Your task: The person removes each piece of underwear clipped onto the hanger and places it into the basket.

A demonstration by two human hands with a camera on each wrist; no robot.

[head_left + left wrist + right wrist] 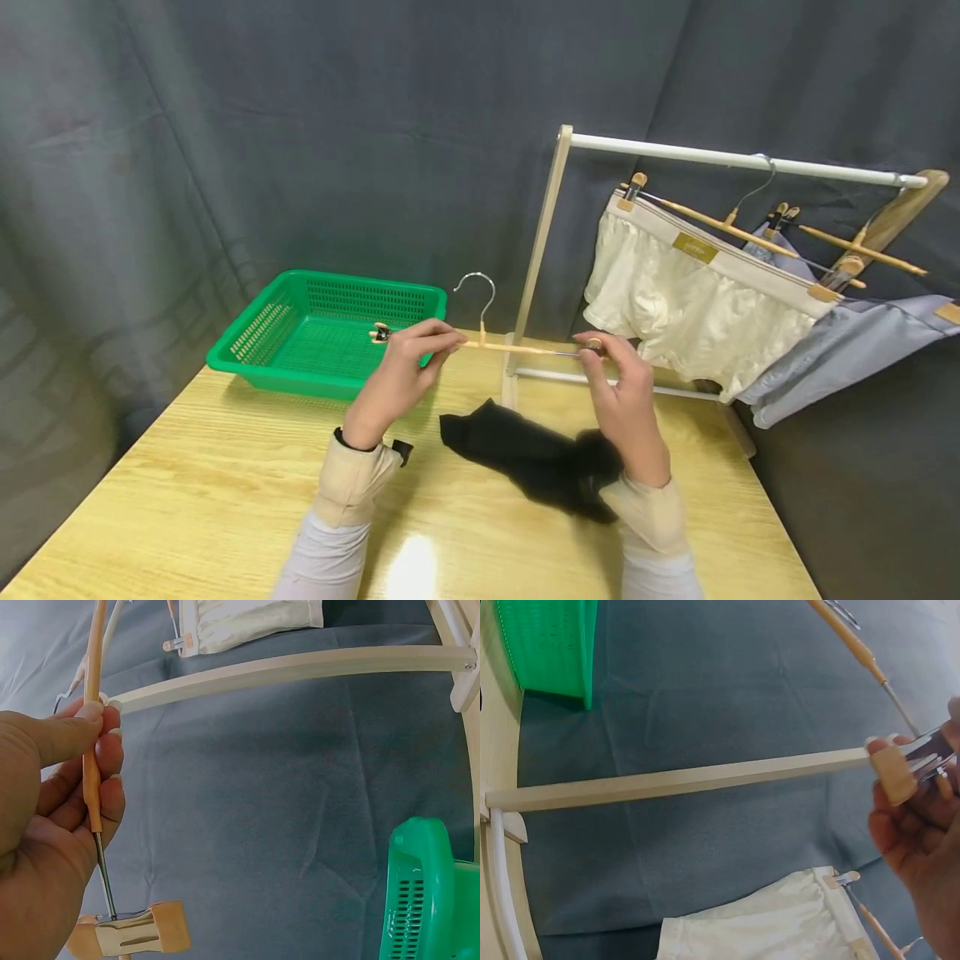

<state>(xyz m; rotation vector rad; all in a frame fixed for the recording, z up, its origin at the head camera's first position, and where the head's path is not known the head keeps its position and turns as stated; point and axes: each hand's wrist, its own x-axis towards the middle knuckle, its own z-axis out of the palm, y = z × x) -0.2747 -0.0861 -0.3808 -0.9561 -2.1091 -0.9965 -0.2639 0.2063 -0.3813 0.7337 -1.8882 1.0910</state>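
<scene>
A wooden clip hanger (513, 347) with a metal hook is held up level between both hands, above the table. My left hand (401, 371) pinches its wooden bar (91, 776) between thumb and fingers, left of the hook. Beyond that hand, on the metal rod, sits the left clip (131, 931), which grips no cloth. At the other end, my right hand (622, 387) holds the right clip (894, 774) between thumb and fingers. Below the hanger, a crumpled black cloth garment (517, 450) lies on the table, partly covered by the right wrist.
To the left stands a green plastic basket (262, 379). A rack with a white rail (675, 152) and wooden posts stands at the right. White shorts (660, 283) and a grey-blue garment (847, 346) hang there from clip hangers. Dark curtains surround the wooden table (202, 475).
</scene>
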